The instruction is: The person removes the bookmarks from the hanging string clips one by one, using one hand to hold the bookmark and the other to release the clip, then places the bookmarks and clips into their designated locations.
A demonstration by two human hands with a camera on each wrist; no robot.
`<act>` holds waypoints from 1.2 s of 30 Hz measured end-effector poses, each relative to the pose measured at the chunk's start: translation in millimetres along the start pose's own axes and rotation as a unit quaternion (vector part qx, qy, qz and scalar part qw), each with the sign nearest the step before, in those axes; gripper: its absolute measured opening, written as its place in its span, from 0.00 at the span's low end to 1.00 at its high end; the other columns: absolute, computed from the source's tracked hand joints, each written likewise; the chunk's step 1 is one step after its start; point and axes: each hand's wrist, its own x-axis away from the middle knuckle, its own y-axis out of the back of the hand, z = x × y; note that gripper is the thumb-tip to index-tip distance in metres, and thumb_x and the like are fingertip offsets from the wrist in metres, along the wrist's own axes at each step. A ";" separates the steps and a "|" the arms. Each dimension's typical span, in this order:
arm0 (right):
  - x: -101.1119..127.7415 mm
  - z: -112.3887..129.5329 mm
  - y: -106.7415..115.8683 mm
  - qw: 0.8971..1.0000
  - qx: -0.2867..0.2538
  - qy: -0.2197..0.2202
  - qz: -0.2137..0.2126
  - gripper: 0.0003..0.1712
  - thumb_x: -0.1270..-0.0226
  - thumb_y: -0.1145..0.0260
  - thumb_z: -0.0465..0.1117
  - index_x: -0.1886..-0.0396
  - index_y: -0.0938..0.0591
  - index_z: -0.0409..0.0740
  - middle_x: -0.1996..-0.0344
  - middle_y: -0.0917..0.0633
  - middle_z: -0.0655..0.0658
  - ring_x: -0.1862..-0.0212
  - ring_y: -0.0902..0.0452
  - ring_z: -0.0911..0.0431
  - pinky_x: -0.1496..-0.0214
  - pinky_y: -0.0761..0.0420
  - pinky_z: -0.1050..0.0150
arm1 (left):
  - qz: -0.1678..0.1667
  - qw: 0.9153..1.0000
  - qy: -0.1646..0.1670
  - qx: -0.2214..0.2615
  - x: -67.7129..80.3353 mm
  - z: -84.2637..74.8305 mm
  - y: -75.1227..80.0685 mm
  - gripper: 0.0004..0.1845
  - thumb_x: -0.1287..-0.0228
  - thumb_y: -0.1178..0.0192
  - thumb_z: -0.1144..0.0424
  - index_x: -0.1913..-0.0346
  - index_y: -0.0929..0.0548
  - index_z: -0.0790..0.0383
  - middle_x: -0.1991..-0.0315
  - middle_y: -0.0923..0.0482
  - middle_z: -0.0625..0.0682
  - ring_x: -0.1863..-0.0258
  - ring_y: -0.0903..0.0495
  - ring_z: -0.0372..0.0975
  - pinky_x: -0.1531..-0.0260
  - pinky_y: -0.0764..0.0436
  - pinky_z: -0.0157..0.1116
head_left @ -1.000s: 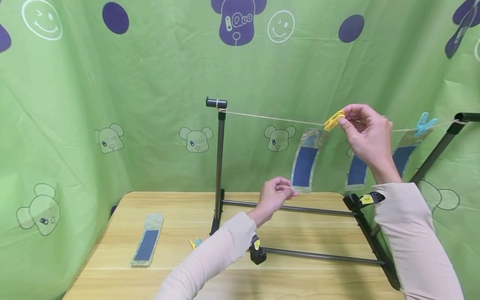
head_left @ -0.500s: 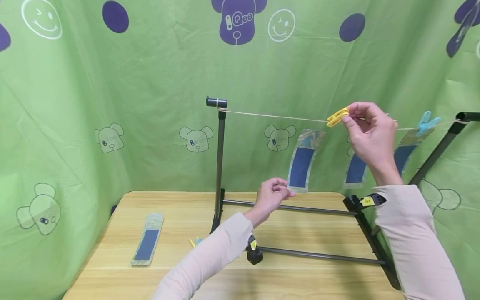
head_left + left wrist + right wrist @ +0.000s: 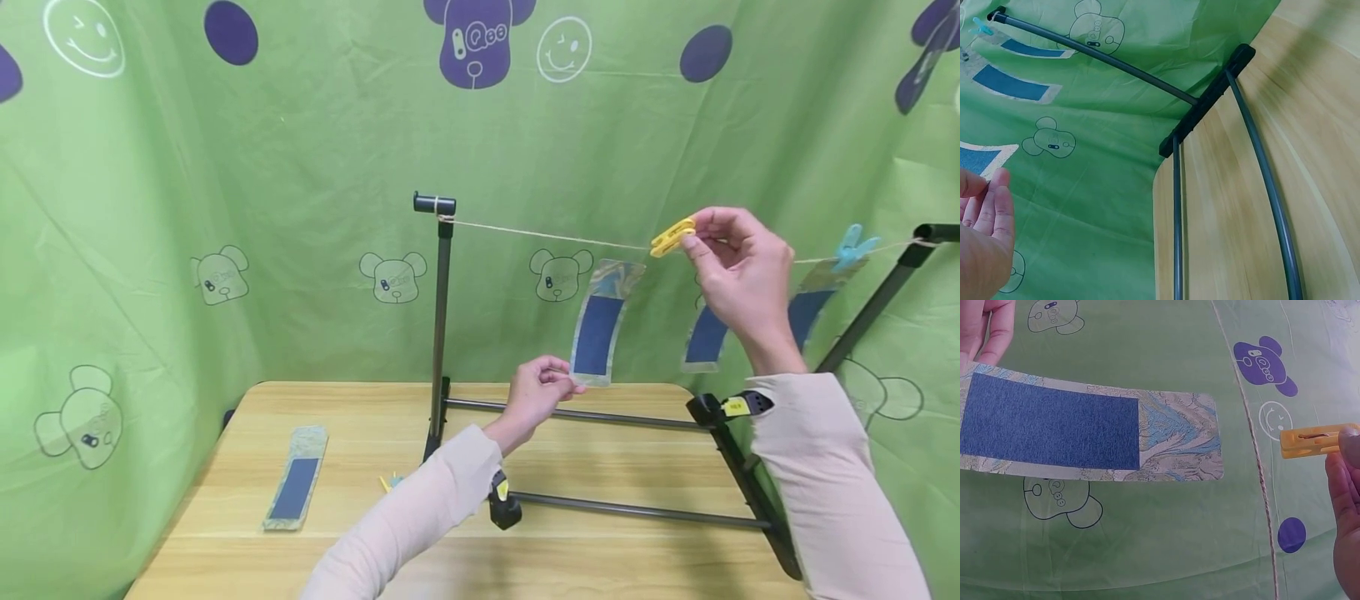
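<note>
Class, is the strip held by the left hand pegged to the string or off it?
Off it: the strip has its top end free beside the string, and the yellow peg grips nothing.

A staged recording booth is suggested: a wooden table (image 3: 360, 433) is enclosed behind and on both sides by a green cartoon-printed cloth backdrop (image 3: 300, 150), with a black metal rack (image 3: 439, 333) set upon the table.

Two bare hands, left hand (image 3: 534, 392) and right hand (image 3: 738, 267), long pale-pink knit sleeves (image 3: 832, 475) to the wrists

Bright even light, soft shadows; head view edges bowed.
</note>
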 end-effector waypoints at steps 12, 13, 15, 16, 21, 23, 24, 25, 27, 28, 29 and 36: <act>3.6 -4.2 -1.0 0.999 -0.026 -0.024 0.018 0.13 0.40 0.32 0.27 0.55 0.18 0.34 0.65 0.18 0.50 0.61 0.22 0.59 0.55 0.20 0.77 | 0.005 1.000 0.003 0.004 0.7 0.0 5.0 0.08 0.42 0.38 0.79 0.60 0.19 0.67 0.72 0.17 0.54 0.68 0.14 0.43 0.63 0.14 0.35; 3.6 -4.9 -0.7 0.999 -0.026 -0.026 0.019 0.12 0.40 0.32 0.28 0.55 0.18 0.34 0.65 0.18 0.50 0.62 0.22 0.59 0.56 0.21 0.77 | 0.005 1.000 0.003 0.003 1.1 -0.1 5.4 0.08 0.42 0.38 0.79 0.60 0.19 0.67 0.72 0.17 0.54 0.68 0.14 0.43 0.63 0.14 0.35; 3.7 -5.9 -0.4 0.999 -0.028 -0.027 0.022 0.12 0.40 0.31 0.28 0.55 0.18 0.34 0.65 0.18 0.50 0.62 0.22 0.59 0.56 0.20 0.77 | 0.005 1.000 0.004 0.001 1.7 -0.6 6.2 0.08 0.42 0.38 0.78 0.60 0.19 0.66 0.72 0.17 0.53 0.68 0.14 0.43 0.63 0.14 0.35; 3.8 -6.3 -0.3 0.999 -0.027 -0.025 0.022 0.12 0.40 0.31 0.28 0.55 0.18 0.34 0.66 0.18 0.51 0.62 0.22 0.59 0.57 0.20 0.77 | 0.008 1.000 0.004 0.001 2.0 -1.0 6.9 0.08 0.42 0.38 0.78 0.60 0.19 0.67 0.72 0.17 0.54 0.68 0.14 0.43 0.62 0.14 0.36; 5.2 -6.9 -0.4 0.999 -0.033 -0.008 0.024 0.13 0.40 0.31 0.27 0.55 0.18 0.32 0.65 0.17 0.50 0.63 0.22 0.59 0.57 0.20 0.77 | 0.018 1.000 0.004 0.002 3.4 -2.0 12.1 0.09 0.41 0.38 0.78 0.59 0.19 0.68 0.70 0.17 0.55 0.67 0.14 0.43 0.61 0.15 0.35; 6.0 -6.7 -0.5 0.999 -0.037 -0.004 0.024 0.13 0.40 0.31 0.28 0.54 0.18 0.31 0.65 0.17 0.49 0.63 0.22 0.58 0.57 0.20 0.76 | 0.020 1.000 0.004 0.003 3.9 -2.3 14.6 0.09 0.41 0.39 0.78 0.58 0.20 0.69 0.70 0.17 0.55 0.67 0.14 0.43 0.62 0.15 0.35; 6.4 -6.5 -0.5 0.999 -0.037 -0.003 0.023 0.14 0.40 0.31 0.28 0.54 0.18 0.31 0.65 0.17 0.49 0.63 0.22 0.58 0.57 0.20 0.76 | 0.020 1.000 0.004 0.006 4.0 -2.1 15.7 0.09 0.42 0.38 0.78 0.58 0.19 0.69 0.70 0.17 0.56 0.67 0.14 0.43 0.62 0.14 0.34; 6.8 -6.5 -0.6 0.999 -0.037 -0.003 0.022 0.14 0.40 0.30 0.29 0.54 0.18 0.31 0.66 0.17 0.49 0.63 0.22 0.58 0.57 0.20 0.76 | 0.020 1.000 0.005 0.008 4.3 -2.1 16.7 0.09 0.42 0.38 0.78 0.58 0.20 0.70 0.70 0.17 0.56 0.67 0.14 0.43 0.62 0.14 0.34; 7.9 -6.1 -0.8 0.999 -0.039 -0.005 0.022 0.14 0.40 0.30 0.30 0.54 0.18 0.31 0.66 0.17 0.48 0.63 0.22 0.58 0.58 0.20 0.76 | 0.023 1.000 0.007 0.012 4.6 -2.1 19.0 0.09 0.42 0.38 0.78 0.58 0.20 0.70 0.70 0.17 0.56 0.67 0.14 0.44 0.61 0.14 0.35; 8.3 -6.1 -1.0 0.999 -0.039 -0.006 0.022 0.14 0.40 0.30 0.30 0.54 0.18 0.31 0.66 0.17 0.48 0.64 0.22 0.58 0.58 0.20 0.76 | 0.024 1.000 0.007 0.014 4.8 -2.2 20.1 0.09 0.42 0.38 0.79 0.58 0.20 0.70 0.70 0.17 0.56 0.67 0.14 0.44 0.61 0.15 0.36; 8.6 -6.2 -1.3 0.999 -0.039 -0.007 0.023 0.14 0.40 0.30 0.31 0.54 0.17 0.31 0.66 0.17 0.48 0.64 0.22 0.58 0.58 0.20 0.76 | 0.026 1.000 0.008 0.016 4.9 -2.3 21.2 0.09 0.42 0.38 0.79 0.58 0.20 0.70 0.70 0.17 0.56 0.66 0.14 0.44 0.60 0.15 0.36; 10.9 -6.6 -3.1 0.998 -0.051 -0.017 0.013 0.16 0.41 0.28 0.32 0.53 0.17 0.32 0.66 0.16 0.48 0.65 0.21 0.58 0.61 0.20 0.76 | 0.038 0.999 0.011 0.021 7.6 -2.2 28.1 0.10 0.42 0.39 0.79 0.56 0.20 0.71 0.69 0.16 0.58 0.66 0.14 0.46 0.58 0.15 0.40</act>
